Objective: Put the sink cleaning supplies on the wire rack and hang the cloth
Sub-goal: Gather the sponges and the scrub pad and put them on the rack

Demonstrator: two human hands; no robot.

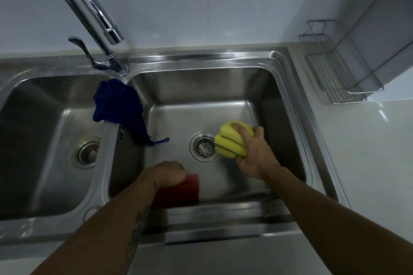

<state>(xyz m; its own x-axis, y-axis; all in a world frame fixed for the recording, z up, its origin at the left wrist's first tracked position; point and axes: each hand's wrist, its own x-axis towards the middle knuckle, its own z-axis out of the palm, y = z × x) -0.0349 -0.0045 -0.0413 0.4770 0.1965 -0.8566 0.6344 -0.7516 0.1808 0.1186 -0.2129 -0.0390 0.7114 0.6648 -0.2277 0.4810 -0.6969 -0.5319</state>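
Note:
My right hand (254, 152) squeezes a stack of yellow sponges (230, 140) just right of the drain, inside the right basin (225, 91). At the basin's near wall my left hand (169, 174) is closed over a red sponge (185, 187), which it partly covers. A dark blue cloth (118, 102) lies draped over the divider between the two basins, its loop trailing onto the basin floor. The wire rack (335, 73) stands with nothing on it on the counter at the right, against the wall.
A chrome faucet (89, 11) arches over the divider from the back, its lever to the left. The left basin (44, 118) has its own drain strainer. White countertop (368, 152) extends right of the sink, below the rack.

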